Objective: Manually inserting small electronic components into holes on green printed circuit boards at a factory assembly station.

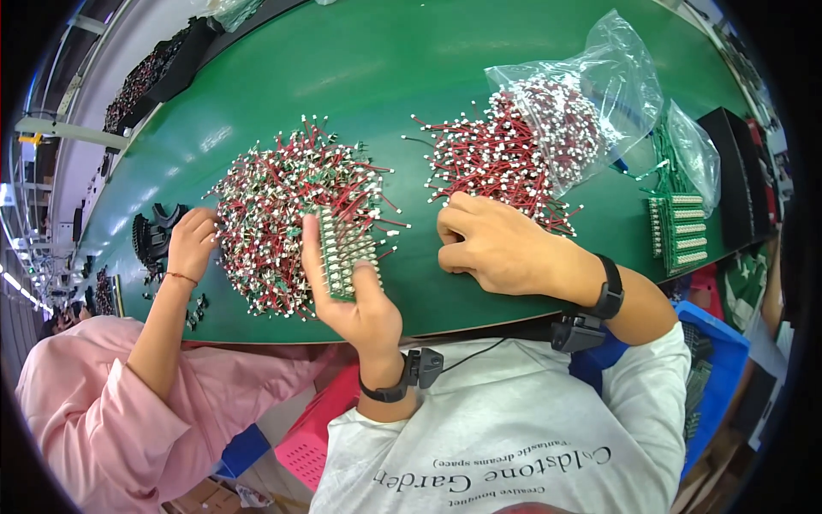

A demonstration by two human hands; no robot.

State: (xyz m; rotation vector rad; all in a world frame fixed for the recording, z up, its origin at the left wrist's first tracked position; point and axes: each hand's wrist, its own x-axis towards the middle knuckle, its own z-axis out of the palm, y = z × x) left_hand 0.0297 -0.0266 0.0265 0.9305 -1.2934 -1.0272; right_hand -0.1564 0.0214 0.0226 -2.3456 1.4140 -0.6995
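Observation:
My left hand point(368, 317) grips a green circuit board panel point(344, 257) with rows of small white connectors, thumb and fingers on its opposite edges. The panel is held tilted at the near right side of a large heap of red cables with white plugs point(274, 223). My right hand point(501, 244) is closed, fingers curled in a pinch at the near edge of a second heap of red cables point(488, 163). Whatever its fingertips hold, if anything, is hidden. A clear plastic bag point(616, 73) partly covers that second heap.
On the left, a co-worker's hand point(190, 244) touches the first heap, near black curved parts point(152, 236). At right lie stacked connector boards point(687, 231), a black box point(728, 167) and a blue crate point(719, 343). Everything rests on a green table point(342, 60), except the crate.

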